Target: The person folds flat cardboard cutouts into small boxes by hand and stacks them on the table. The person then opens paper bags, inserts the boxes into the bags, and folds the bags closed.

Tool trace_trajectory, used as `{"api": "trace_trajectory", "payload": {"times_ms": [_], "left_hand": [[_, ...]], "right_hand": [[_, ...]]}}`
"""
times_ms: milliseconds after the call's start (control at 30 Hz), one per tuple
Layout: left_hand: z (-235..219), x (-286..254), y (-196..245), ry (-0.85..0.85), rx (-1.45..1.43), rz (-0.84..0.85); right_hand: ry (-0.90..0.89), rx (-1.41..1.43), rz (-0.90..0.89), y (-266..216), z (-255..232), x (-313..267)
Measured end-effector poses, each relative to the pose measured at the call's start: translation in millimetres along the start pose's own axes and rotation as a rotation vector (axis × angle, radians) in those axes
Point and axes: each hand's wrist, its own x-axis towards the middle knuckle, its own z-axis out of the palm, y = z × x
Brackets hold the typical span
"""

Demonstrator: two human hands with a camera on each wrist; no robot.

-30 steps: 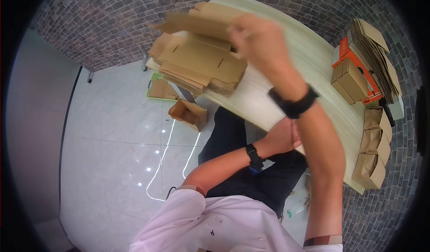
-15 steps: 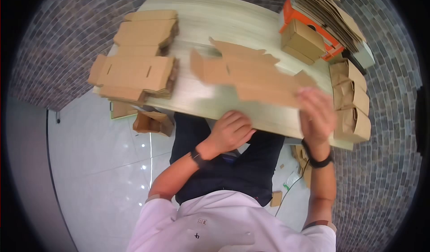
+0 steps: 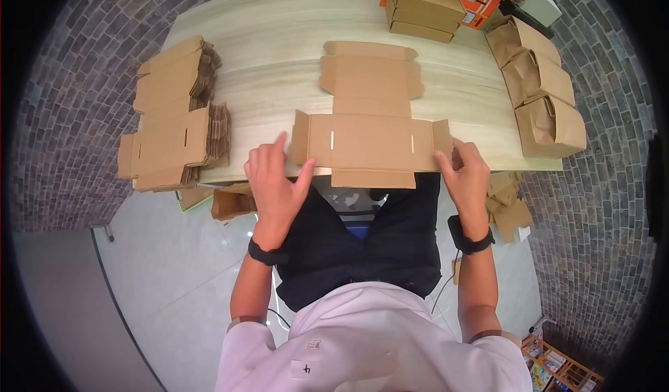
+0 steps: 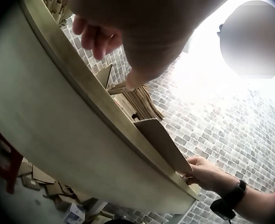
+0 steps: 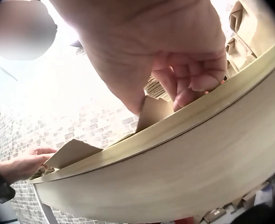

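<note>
On your pale shirt (image 3: 369, 322), at the lower middle of the head view, you can read a handwritten-looking "4" on a light patch (image 3: 302, 370), while the small red mark (image 3: 314, 345) just above it is too small to read.

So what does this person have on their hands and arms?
No gloves on the left hand or the right hand. Each wrist wears a black strap with a small dark box; a thin dark cable hangs from the right one. The short sleeves are pale pinkish white, with brownish edging.
</note>
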Motion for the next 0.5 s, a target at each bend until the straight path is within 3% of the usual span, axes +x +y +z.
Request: {"api": "trace_trajectory", "payload": {"times_ms": [300,400,500], "left_hand": [[2,-12,25,-0.084,0.022,0.107],[-9,-29,34,-0.224,0.196,0.148],[-8,-44,41,-0.283,0.165,0.097]], "right_hand": [[-0.023,0.115,-0.011,-32,-3,-6],[-0.091,0.099,0.004,-36,-11,-20],[-0.212,0.155,-0.045,-34,-10,-30]]}}
